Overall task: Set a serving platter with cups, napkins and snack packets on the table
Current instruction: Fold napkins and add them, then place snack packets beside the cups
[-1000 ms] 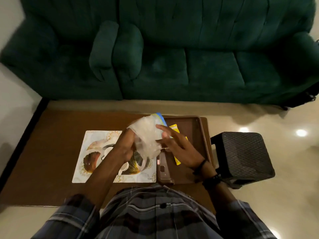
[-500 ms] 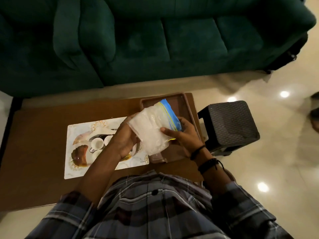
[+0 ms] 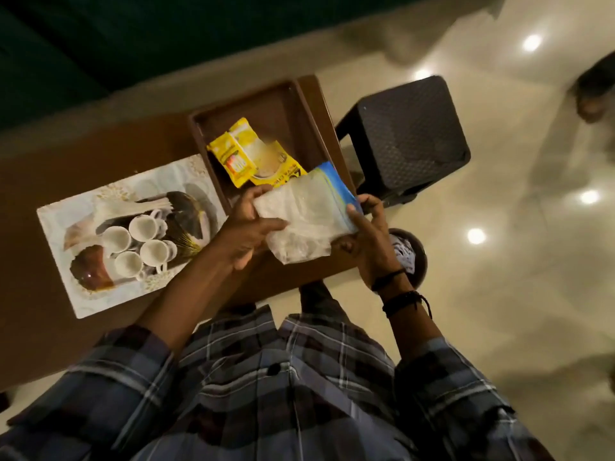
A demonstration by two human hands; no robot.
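Both hands hold a clear plastic bag with a blue zip edge and white contents, above the near right corner of the table. My left hand grips its left side and my right hand grips its right edge. Behind the bag lies a brown tray with two yellow snack packets in it. Left of the tray a patterned platter carries several white cups.
The brown table runs left; a dark green sofa stands behind it. A dark stool sits right of the table. A round dark container with white bits is on the floor below my right wrist.
The view has swung down and to the right. The bag has come lower and nearer, uncovering the yellow packets in the tray. Both hands keep their hold.
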